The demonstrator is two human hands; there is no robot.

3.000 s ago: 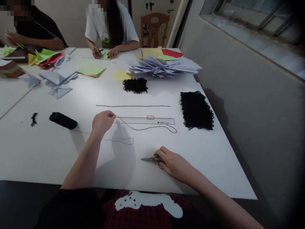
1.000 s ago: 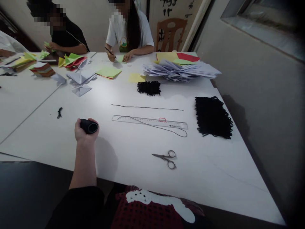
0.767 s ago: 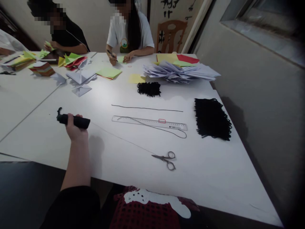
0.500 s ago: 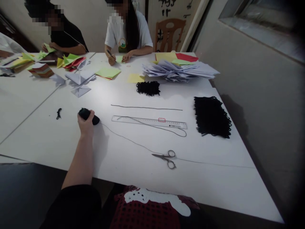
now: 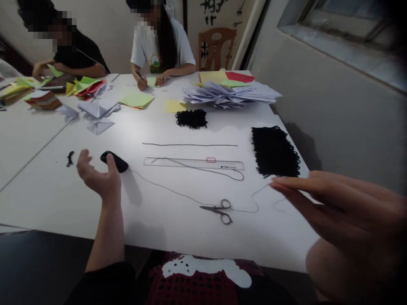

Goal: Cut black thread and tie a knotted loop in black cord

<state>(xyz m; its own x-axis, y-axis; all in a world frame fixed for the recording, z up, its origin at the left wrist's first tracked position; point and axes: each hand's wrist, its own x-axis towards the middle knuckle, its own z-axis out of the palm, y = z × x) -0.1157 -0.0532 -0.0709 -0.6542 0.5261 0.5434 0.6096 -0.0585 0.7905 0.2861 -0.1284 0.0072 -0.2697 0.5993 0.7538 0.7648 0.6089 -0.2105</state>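
My left hand (image 5: 101, 178) is open, fingers spread, at a dark spool of cord (image 5: 119, 162) lying on the table; its thumb is over or against the spool. A thin dark cord (image 5: 167, 188) runs from the spool past the scissors (image 5: 219, 209), whose handles face right. Fingertips of my right hand (image 5: 346, 207) pinch this cord above the table at the right. In front of me lies a clear ruler (image 5: 193, 164) with a looped cord (image 5: 219, 171) across it. Beyond the ruler is a straight piece of cord (image 5: 190, 145).
Bundles of black looped cord lie at the right (image 5: 275, 151) and farther back (image 5: 191, 119). A small black knot of cord (image 5: 70, 159) is at left. Behind are a pile of folded white papers (image 5: 229, 95) and coloured papers (image 5: 138, 100). Two people sit across the table.
My left hand has loosened from the spool and spread its fingers. My right hand has come into view from the right, pinching the cord. The view has shifted slightly.
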